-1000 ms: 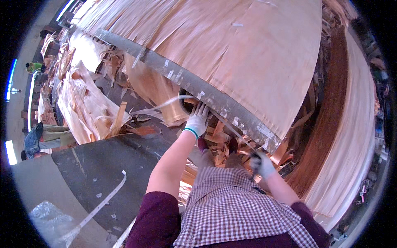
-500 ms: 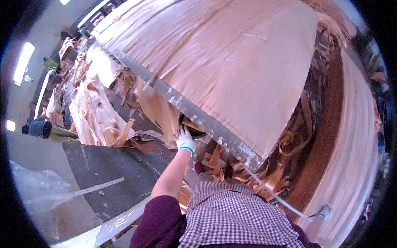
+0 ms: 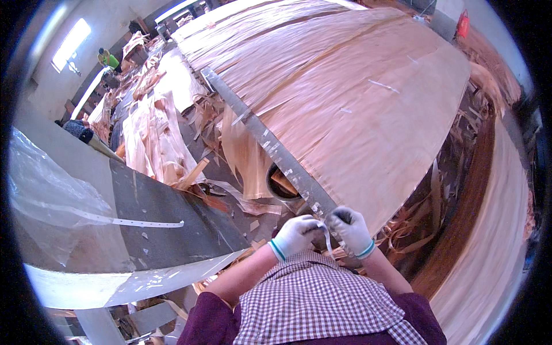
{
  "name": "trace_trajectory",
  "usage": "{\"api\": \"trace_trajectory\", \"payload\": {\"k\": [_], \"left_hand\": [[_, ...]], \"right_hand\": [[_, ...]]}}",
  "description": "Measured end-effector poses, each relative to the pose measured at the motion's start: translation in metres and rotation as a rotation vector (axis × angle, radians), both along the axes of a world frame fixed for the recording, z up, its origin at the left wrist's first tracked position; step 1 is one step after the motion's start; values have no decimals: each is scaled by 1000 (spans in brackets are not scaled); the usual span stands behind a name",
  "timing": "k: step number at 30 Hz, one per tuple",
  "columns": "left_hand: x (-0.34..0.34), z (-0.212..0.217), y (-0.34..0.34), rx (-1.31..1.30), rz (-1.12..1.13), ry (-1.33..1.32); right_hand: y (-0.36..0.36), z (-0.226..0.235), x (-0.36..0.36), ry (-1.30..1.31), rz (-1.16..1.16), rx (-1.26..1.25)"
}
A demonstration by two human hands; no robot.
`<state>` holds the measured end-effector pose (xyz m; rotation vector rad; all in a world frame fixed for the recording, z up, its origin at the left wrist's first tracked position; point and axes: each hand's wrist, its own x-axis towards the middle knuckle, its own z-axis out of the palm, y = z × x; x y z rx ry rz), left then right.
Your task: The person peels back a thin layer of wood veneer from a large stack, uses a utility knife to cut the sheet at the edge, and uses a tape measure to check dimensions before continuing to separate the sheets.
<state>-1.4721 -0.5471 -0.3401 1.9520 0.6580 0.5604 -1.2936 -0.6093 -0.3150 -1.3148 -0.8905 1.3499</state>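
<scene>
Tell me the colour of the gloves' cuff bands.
Teal bands on white gloves, left hand and right hand; head view.

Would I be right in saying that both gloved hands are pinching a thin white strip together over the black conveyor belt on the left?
Not quite. In the head view, the left hand and right hand do pinch the thin white strip together, but at the near end of the grey metal bar edging the big veneer sheet, not over the black conveyor belt.

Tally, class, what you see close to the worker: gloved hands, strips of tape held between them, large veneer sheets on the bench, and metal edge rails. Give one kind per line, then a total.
Gloved hands: 2, left hand and right hand
Tape strip held between them: 1
Large veneer sheet on the bench: 1
Metal edge rail: 1
Total: 5
</scene>
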Motion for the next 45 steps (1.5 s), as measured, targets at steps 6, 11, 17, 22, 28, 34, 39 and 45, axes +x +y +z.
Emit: {"api": "trace_trajectory", "payload": {"k": [6, 11, 17, 22, 28, 34, 39, 45], "left_hand": [[-3, -2, 83, -644, 256, -310], [-28, -52, 218, -565, 318, -248], [-81, -90, 380, 487, 814, 611], [-89, -101, 415, 474, 583, 792], [-12, -70, 380, 553, 365, 522], [91, -44, 332, 352, 186, 527], [46, -7, 281, -614, -26, -72], [-25, 34, 284, -999, -125, -385]], "right_hand": [[36, -35, -20, -16, 107, 40], [69, -22, -34, 42, 4, -242], [97, -34, -27, -195, -142, -260], [98, -2, -25, -307, -297, -190], [106, 20, -2, -308, -175, -78], [154, 59, -5, 18, -88, 39], [186, 65, -4, 97, -80, 46], [232, 52, -30, 94, 74, 5]]}}
